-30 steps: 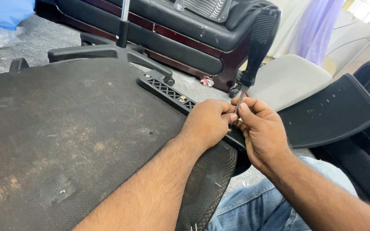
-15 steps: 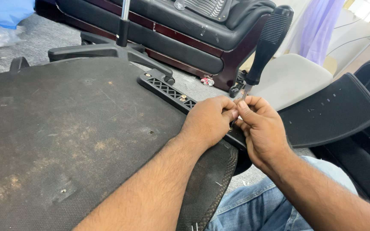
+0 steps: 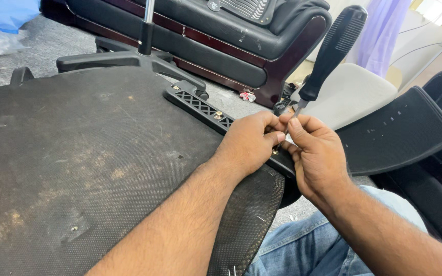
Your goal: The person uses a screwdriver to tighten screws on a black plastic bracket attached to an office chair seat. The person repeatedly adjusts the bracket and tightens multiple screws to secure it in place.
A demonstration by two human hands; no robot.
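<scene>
Gripping the screwdriver (image 3: 333,48) shaft together, both hands (image 3: 277,140) stay pinched at the bracket (image 3: 205,110); its handle now tilts further right.

left hand (image 3: 249,143) curled knuckles-up, fingertips pinched together at the right. right hand (image 3: 315,153) pressed against it, thumb up, fingers folded in toward the left fingertips. both forearms bare, angled up from below, converging at the wrists.
</scene>
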